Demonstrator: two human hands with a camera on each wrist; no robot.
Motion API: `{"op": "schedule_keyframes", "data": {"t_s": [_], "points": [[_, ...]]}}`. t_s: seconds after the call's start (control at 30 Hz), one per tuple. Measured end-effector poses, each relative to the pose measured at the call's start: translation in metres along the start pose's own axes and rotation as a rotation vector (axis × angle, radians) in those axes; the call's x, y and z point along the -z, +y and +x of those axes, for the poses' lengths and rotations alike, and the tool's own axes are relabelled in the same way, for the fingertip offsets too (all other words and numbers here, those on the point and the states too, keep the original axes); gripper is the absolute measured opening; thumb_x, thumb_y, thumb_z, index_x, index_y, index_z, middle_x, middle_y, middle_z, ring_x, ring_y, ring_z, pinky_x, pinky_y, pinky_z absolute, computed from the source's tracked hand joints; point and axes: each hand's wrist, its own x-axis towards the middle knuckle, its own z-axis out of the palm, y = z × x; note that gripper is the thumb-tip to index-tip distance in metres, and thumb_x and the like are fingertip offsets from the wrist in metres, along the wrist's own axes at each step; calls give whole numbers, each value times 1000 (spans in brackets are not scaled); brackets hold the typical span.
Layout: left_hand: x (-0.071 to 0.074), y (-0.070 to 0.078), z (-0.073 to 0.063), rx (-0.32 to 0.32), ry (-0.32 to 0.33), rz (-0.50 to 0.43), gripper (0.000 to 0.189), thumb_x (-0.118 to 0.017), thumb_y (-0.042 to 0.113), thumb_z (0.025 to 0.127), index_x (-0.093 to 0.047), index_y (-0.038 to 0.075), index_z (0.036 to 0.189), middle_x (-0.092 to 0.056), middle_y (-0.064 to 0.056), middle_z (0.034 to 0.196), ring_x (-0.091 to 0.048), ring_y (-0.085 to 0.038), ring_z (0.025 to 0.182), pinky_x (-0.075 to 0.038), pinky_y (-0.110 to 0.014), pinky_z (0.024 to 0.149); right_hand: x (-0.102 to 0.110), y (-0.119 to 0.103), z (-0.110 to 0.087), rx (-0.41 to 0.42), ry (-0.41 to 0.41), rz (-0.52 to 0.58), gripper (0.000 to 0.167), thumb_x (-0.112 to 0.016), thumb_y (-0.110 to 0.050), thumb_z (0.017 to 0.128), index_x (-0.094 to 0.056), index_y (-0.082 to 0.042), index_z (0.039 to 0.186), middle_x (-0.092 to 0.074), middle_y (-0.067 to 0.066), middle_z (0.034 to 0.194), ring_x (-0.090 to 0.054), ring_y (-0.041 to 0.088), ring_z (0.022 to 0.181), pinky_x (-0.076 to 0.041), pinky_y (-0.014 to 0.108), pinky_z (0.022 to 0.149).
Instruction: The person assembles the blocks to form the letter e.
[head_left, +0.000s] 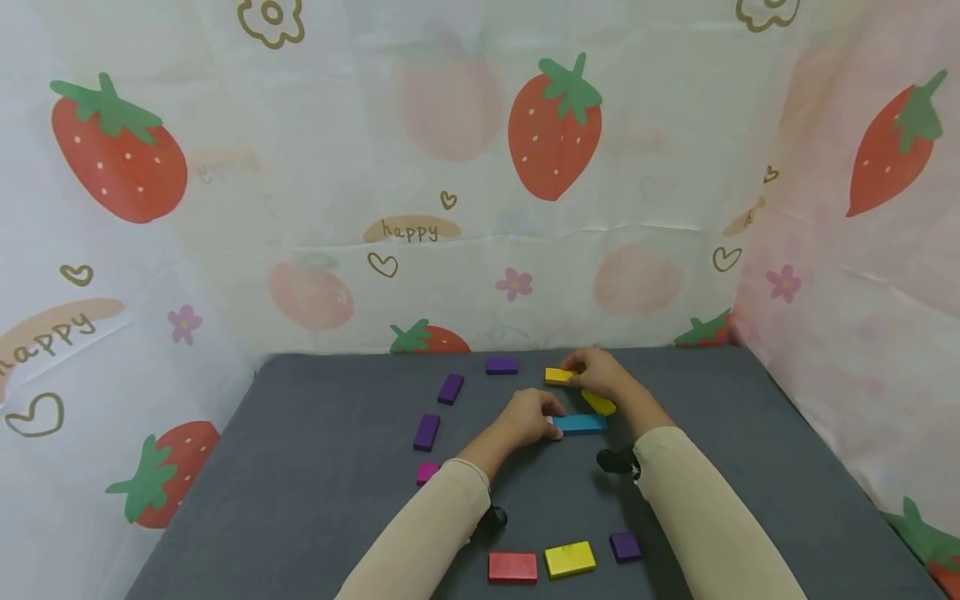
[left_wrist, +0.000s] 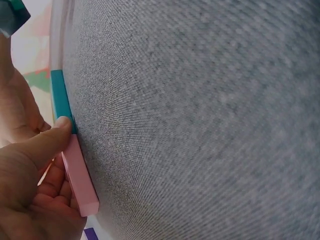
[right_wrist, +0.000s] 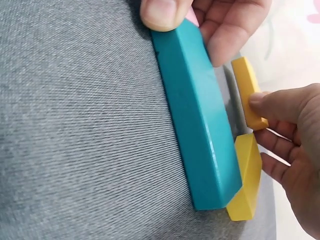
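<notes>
My left hand (head_left: 527, 417) grips the near end of a blue block (head_left: 583, 425), its thumb (left_wrist: 62, 127) lying where this block meets a pink block (left_wrist: 80, 175). From above, the hand covers nearly all of the pink block. Just beyond, my right hand (head_left: 600, 372) pinches a yellow-orange block (right_wrist: 247, 95) between thumb and fingers. A second yellow block (head_left: 598, 403) lies between that hand and the blue block, partly behind the blue one in the right wrist view.
Purple blocks (head_left: 427, 432) curve along the left and far side, with a magenta block (head_left: 427, 473) half hidden by my left sleeve. Nearer sit a red block (head_left: 512, 567), a yellow block (head_left: 570, 559) and a purple block (head_left: 625, 547). A printed cloth wall (head_left: 480, 292) borders the grey table (head_left: 300, 500).
</notes>
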Motion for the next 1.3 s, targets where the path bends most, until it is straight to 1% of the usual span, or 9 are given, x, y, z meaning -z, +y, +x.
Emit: {"op": "schedule_keyframes", "data": {"t_s": [0.2,0.5,0.8,1.0,1.3], "points": [[3,2,-1,6,2,2,28,-84,18,86,-76,17,113,-73,3,110,-63,-13,99,-52,-34,91,-1,1,-2,-1,-4,-9,26,-68,-11,98,-69,-5,124,-67,15,126,-62,32,116,-50,49,100],[4,4,-4,-2,1,5,28,-84,17,86,-76,16,114,-73,3,108,-61,-11,92,-52,-31,86,-2,2,-3,-15,-12,-21,28,-70,-12,97,-69,-5,124,-67,15,127,-62,32,115,-51,48,99],[1,3,-3,1,7,1,27,-84,18,86,-77,16,112,-72,4,106,-60,-10,90,-52,-31,87,-4,7,-1,-25,-14,-28,30,-71,-12,97,-68,-3,125,-67,17,127,-63,32,113,-51,49,98],[0,2,-2,3,6,9,27,-85,18,86,-77,17,112,-72,4,104,-59,-9,88,-52,-29,85,-4,9,-1,-36,-17,-21,29,-71,-12,97,-68,-4,124,-66,17,126,-63,32,111,-52,49,97],[0,1,-2,4,4,6,28,-85,18,86,-77,17,112,-73,4,108,-63,-11,96,-53,-33,93,-4,11,0,-28,-9,-19,28,-71,-12,96,-68,-4,122,-67,17,124,-64,30,108,-52,48,96]]}}
